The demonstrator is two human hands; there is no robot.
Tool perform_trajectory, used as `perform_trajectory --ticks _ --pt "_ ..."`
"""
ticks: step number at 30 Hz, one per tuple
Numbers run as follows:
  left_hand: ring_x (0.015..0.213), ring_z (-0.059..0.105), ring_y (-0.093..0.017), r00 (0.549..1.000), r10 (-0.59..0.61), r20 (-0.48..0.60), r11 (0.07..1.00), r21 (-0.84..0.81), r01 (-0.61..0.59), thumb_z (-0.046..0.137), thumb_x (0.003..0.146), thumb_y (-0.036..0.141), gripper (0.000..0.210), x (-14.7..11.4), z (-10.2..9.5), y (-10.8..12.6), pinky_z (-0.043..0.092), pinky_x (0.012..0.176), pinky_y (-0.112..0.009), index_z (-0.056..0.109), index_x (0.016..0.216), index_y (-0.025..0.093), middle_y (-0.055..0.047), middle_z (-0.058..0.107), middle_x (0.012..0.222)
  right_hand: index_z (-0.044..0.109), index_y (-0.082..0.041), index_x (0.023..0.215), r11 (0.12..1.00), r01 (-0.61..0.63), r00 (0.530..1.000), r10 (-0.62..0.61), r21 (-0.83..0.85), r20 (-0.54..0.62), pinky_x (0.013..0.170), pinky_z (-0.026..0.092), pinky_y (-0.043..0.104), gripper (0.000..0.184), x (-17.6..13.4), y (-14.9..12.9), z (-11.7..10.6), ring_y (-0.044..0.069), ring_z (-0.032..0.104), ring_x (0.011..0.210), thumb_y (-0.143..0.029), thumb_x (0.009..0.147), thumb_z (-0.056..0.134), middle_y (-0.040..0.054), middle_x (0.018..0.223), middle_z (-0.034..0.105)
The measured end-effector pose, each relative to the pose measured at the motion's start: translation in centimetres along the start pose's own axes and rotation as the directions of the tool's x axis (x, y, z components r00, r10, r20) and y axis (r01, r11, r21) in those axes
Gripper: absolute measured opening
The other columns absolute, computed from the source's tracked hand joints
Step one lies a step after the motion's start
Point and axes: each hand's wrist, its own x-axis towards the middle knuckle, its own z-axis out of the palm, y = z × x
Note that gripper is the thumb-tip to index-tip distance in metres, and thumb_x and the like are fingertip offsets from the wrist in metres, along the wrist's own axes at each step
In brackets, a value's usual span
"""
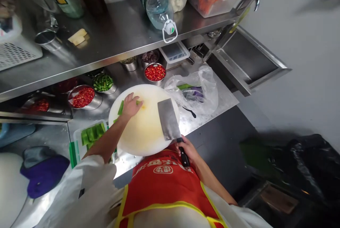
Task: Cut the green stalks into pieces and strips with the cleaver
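Note:
A round white cutting board (143, 129) lies on the steel counter in front of me. My left hand (131, 105) is over its upper left part, fingers apart, beside flat green vegetable pieces (120, 108). A small green bit shows by the thumb; whether the hand touches it I cannot tell. At the board's right edge my right hand (189, 150) is wrapped around the black handle of a cleaver (168, 120), whose broad blade lies over the board. Left of the board, partly behind my left forearm, a clear container (77, 135) holds more green pieces (91, 134).
Behind the board stand steel tins of chopped red chillies (155, 72) and green chillies (103, 82). A clear plastic bag (208, 86) with green and purple contents lies right. Above runs a steel shelf (119, 26) with a large water bottle (156, 6). A purple cloth (47, 176) lies left.

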Motion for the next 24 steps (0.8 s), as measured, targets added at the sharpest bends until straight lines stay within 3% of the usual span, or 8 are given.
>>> perform_trajectory --ticks 3,4,8,12,16,21,24 --pt "0.153 0.023 -0.036 0.947 0.287 0.145 0.957 0.004 -0.291 0.069 0.081 0.057 0.071 -1.3 -1.5 -3.8 0.013 0.127 -0.054 0.055 0.142 0.025 -0.011 0.031 0.164 0.054 -0.021 0.084 1.000 0.001 1.000 -0.001 -0.002 -0.002 0.039 0.040 0.020 0.021 0.1 0.1 0.5 0.009 0.046 0.043 -0.027 0.068 0.066 -0.0070 0.060 0.057" --pt "0.154 0.021 -0.038 0.929 0.331 0.165 0.940 0.025 -0.339 0.074 0.076 0.057 0.078 -2.1 -1.6 -5.1 0.010 0.127 -0.056 0.053 0.145 0.026 -0.011 0.030 0.164 0.054 -0.021 0.085 1.000 0.002 1.000 -0.002 -0.003 -0.007 0.039 0.040 0.020 0.022 0.2 0.0 0.6 0.009 0.046 0.043 -0.027 0.068 0.066 -0.0070 0.060 0.057" --pt "0.155 0.015 -0.038 0.933 0.327 0.153 0.938 0.070 -0.340 0.068 0.083 0.054 0.070 -4.0 -0.5 -8.6 0.012 0.126 -0.057 0.052 0.146 0.030 -0.010 0.026 0.166 0.055 -0.021 0.086 1.000 0.001 0.999 -0.002 -0.022 -0.045 0.040 0.042 0.021 0.023 0.1 -0.1 1.1 0.009 0.047 0.043 -0.028 0.068 0.068 -0.0069 0.060 0.057" --pt "0.156 0.012 -0.034 0.950 0.297 0.098 0.955 -0.006 -0.298 0.057 0.091 0.052 0.064 -2.4 0.5 -7.3 0.024 0.124 -0.049 0.046 0.150 0.028 -0.007 0.023 0.167 0.055 -0.021 0.086 0.999 -0.011 0.998 0.009 -0.034 -0.070 0.039 0.042 0.021 0.023 0.0 -0.4 1.7 0.009 0.047 0.042 -0.028 0.068 0.067 -0.0067 0.059 0.058" --pt "0.147 0.034 -0.035 0.946 0.282 0.158 0.957 0.015 -0.288 0.055 0.093 0.046 0.057 0.4 0.0 -5.1 0.030 0.119 -0.051 0.049 0.147 0.030 -0.010 0.043 0.157 0.053 -0.022 0.085 0.999 -0.004 0.999 0.001 -0.045 -0.045 0.040 0.041 0.021 0.023 0.3 -1.0 1.9 0.009 0.046 0.043 -0.028 0.067 0.066 -0.0072 0.060 0.057" --pt "0.128 0.052 -0.036 0.964 0.124 0.237 0.969 0.179 -0.168 0.052 0.092 0.046 0.052 2.5 -2.0 -5.2 0.041 0.108 -0.053 0.054 0.139 0.024 -0.016 0.059 0.136 0.052 -0.022 0.087 0.990 -0.033 0.999 0.037 -0.135 0.031 0.041 0.041 0.020 0.023 0.7 -2.3 0.1 0.008 0.048 0.043 -0.029 0.068 0.064 -0.0083 0.062 0.057" --pt "0.124 0.055 -0.038 0.972 0.044 0.232 0.979 0.182 -0.088 0.063 0.083 0.050 0.060 3.4 -4.3 -2.5 0.044 0.106 -0.053 0.057 0.134 0.020 -0.017 0.060 0.133 0.053 -0.022 0.095 0.971 -0.051 0.990 0.080 -0.234 0.118 0.042 0.044 0.021 0.027 1.3 -3.5 -2.2 0.009 0.052 0.046 -0.028 0.070 0.061 -0.0082 0.066 0.059"
